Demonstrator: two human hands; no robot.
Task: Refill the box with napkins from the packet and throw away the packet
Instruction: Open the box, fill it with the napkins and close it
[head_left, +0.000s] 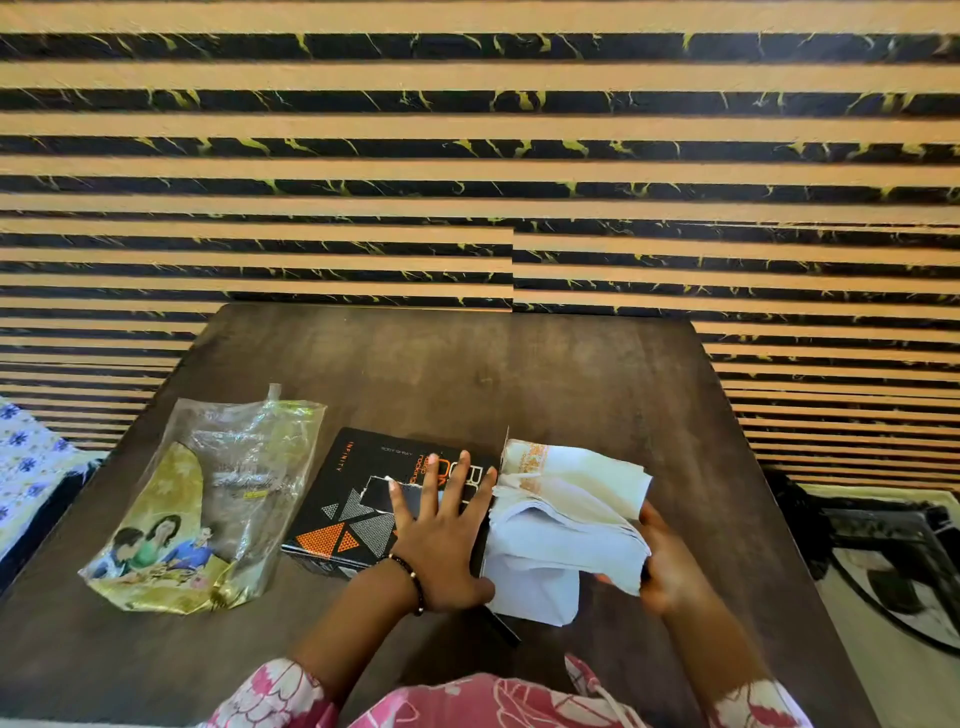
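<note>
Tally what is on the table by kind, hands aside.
Clear plastic packet with printed gold front: 1
Black cardboard box with orange triangles: 1
Stack of white paper napkins: 1
Total: 3

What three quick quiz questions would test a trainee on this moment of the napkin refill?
1. True or false: the plastic packet lies to the left of the black box on the wooden table.
2. Which hand presses flat on the box: A left hand, B right hand?
3. Fill in: the right hand grips the stack of ____ at the box's right end.

Key: 1 true. 2 A. 3 napkins.
</note>
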